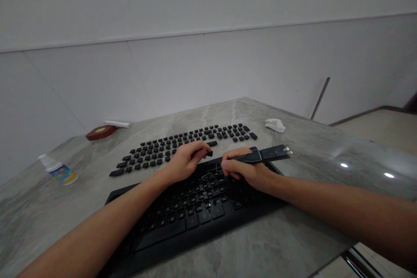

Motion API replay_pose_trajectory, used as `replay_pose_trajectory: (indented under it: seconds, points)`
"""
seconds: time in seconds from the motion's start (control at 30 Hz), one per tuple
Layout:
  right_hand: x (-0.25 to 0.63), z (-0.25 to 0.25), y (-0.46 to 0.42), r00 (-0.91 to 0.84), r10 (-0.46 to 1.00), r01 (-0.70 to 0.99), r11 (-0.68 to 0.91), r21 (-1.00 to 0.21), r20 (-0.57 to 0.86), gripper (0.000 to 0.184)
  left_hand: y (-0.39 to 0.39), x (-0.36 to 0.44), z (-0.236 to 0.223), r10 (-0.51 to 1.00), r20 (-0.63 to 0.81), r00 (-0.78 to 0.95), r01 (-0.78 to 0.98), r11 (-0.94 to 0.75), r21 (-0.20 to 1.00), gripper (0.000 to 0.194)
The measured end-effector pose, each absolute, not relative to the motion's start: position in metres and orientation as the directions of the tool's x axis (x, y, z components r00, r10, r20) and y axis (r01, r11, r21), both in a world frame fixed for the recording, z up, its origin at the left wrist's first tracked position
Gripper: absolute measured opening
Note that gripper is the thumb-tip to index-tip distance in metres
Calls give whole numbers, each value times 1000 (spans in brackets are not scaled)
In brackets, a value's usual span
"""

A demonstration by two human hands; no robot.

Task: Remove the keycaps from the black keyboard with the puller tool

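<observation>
A black keyboard (182,221) lies on the grey stone table (293,234) in front of me. Behind it, several loose black keycaps (169,145) are laid out in rows on the table. My left hand (185,160) hovers over the keyboard's far edge, fingers pinched on a single black keycap (209,153). My right hand (244,169) rests on the keyboard's upper right part, closed round a black keycap-puller tool (270,153) whose metal-tipped end points right.
A small white bottle with a colourful label (58,170) lies at the left. At the back left sit a dark red dish (100,132) and a white strip (116,124). A crumpled white tissue (275,125) lies at the back right. The table's edge runs along the lower right.
</observation>
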State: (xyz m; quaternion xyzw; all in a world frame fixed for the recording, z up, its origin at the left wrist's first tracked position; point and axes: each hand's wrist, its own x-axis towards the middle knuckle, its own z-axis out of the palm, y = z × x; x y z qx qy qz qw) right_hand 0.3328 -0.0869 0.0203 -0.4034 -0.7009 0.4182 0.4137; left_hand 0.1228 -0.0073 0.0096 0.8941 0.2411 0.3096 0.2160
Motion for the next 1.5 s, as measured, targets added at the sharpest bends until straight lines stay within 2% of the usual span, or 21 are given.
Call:
replay_pose_trajectory:
  seconds: [0.1, 0.17, 0.23, 0.33, 0.43, 0.6, 0.97, 1.1, 1.2, 1.27, 1.37, 1.5]
  points:
    - [332, 16, -85, -345, 871, 404, 475, -782, 350, 21, -7, 120, 10, 394, 453, 800, 305, -917, 257, 37]
    - [333, 11, -82, -395, 816, 495, 576, -650, 422, 18, -7, 118, 9, 357, 426, 831, 320, -934, 158, 46]
    - [334, 5, -76, -463, 754, 553, 657, -513, 466, 21, -6, 116, 9, 373, 414, 830, 356, -927, 122, 45]
    - [332, -2, -69, -551, 689, 634, 712, -302, 471, 23, -5, 115, 10, 437, 450, 779, 426, -895, 131, 35]
    - [328, -5, -65, -605, 686, 678, 710, -189, 404, 20, -4, 113, 12, 481, 510, 713, 472, -867, 157, 31]
    - [324, -3, -63, -659, 655, 626, 750, -214, 370, 16, -6, 109, 15, 509, 528, 680, 507, -846, 162, 29]
    - [320, -4, -60, -685, 630, 569, 776, -270, 366, 13, -4, 107, 16, 466, 426, 775, 467, -877, 110, 34]
    - [328, 1, -63, -658, 634, 496, 771, -400, 406, 13, -6, 107, 18, 437, 401, 805, 434, -895, 103, 44]
    - [339, 14, -70, -708, 616, 405, 755, -516, 347, 14, -6, 107, 18, 413, 397, 820, 408, -907, 101, 49]
    - [344, 21, -75, -766, 559, 333, 768, -547, 318, 12, -6, 107, 17, 390, 385, 836, 384, -918, 96, 49]
    - [346, 24, -80, -808, 504, 294, 794, -532, 306, 10, -7, 107, 17, 344, 356, 869, 337, -938, 84, 49]
    - [343, 15, -80, -820, 492, 327, 821, -467, 291, 12, -9, 109, 18, 277, 319, 907, 274, -960, 55, 48]
